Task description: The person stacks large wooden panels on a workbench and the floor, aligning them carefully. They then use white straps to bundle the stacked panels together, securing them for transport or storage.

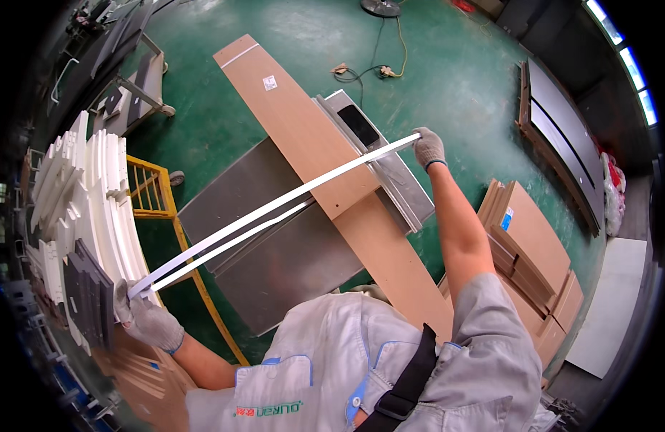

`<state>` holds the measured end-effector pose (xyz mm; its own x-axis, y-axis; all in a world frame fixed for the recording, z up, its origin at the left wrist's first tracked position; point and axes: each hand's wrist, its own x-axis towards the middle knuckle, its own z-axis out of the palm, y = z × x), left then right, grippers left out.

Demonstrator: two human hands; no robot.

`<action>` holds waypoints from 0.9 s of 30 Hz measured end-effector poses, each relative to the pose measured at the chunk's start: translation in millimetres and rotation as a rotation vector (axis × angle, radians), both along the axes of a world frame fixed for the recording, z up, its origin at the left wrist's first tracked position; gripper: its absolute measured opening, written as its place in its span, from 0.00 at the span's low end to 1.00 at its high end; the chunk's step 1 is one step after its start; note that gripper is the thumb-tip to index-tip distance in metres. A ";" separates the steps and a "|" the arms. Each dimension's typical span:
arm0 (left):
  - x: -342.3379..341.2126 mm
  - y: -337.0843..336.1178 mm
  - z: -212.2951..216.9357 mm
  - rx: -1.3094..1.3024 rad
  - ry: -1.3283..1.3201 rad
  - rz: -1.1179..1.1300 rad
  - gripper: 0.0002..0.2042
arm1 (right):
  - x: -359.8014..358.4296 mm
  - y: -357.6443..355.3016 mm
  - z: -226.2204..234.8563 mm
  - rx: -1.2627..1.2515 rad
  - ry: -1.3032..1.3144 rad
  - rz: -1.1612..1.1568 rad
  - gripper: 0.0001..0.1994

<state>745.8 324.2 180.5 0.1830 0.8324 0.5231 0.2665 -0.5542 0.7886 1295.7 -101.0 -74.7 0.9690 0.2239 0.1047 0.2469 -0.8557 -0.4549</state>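
I see the left hand [151,322] and the right hand [429,147], in grey knitted gloves, fingers closed around opposite ends of one long, narrow white strip [332,175], above a flat brown board [296,115].

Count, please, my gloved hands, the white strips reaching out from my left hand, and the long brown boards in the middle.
Gloved hands: 2
White strips: 2
Long brown boards: 2
Total: 6
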 end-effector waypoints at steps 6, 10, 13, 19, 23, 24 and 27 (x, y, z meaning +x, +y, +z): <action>-8.4 1.3 0.5 -0.289 -0.147 -0.006 0.13 | -41.5 70.7 -36.7 0.220 0.411 0.259 0.13; -2.0 5.9 -8.0 -0.298 -0.256 -0.011 0.11 | -70.6 74.8 -40.1 0.162 0.330 0.180 0.15; -16.4 18.9 -23.1 -0.230 -0.275 -0.086 0.11 | -106.7 69.7 32.5 0.124 0.388 0.080 0.24; 57.2 5.1 -23.0 -0.277 -0.292 -0.105 0.08 | -230.9 -69.8 -4.3 0.223 0.218 -0.242 0.20; 74.0 3.7 -52.5 -0.413 -0.256 -0.208 0.12 | -326.4 -143.1 -18.8 -0.064 0.222 -0.279 0.24; 75.8 9.5 -67.8 -0.439 -0.261 -0.288 0.13 | -348.8 -158.8 -13.7 -0.139 0.258 -0.278 0.28; 110.6 1.5 -93.8 -0.557 -0.258 -0.446 0.11 | -399.4 -184.9 27.2 -0.261 0.477 -0.356 0.41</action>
<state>856.5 325.7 86.7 0.4930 0.8618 0.1195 -0.1210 -0.0680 0.9903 896.3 -285.8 -47.4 0.9152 -0.1595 -0.3701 -0.2500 -0.9450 -0.2108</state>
